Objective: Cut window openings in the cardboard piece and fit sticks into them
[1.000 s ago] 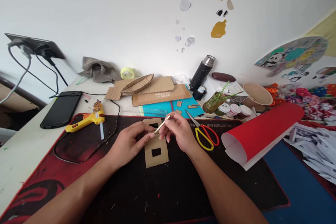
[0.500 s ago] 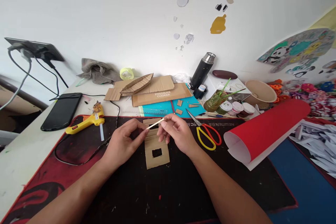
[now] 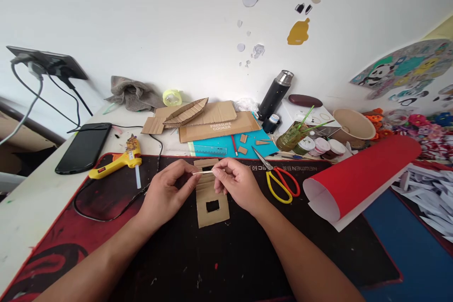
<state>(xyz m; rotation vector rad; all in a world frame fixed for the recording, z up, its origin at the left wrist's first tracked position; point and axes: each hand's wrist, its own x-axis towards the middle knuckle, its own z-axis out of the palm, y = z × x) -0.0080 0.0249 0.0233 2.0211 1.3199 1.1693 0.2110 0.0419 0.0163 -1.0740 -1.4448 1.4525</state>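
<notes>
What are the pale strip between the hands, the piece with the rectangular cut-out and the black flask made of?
Pale strip: perhaps wood or card; it looks matte. Cut-out piece: apparently cardboard, dull brown with creases. Black flask: probably metal, its silver top shiny, its dark body smoother-looking than the cardboard.

There're 2 hands (image 3: 167, 191), 1 stick (image 3: 204, 172), 1 pr scissors (image 3: 270, 169) & 1 glue gun (image 3: 118, 165).

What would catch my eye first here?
Probably the large roll of red paper, lying at the right. Next comes the yellow glue gun at the left. Between them, the left hand and right hand hold a thin pale stick over a piece of cardboard with a rectangular cut-out.
</notes>
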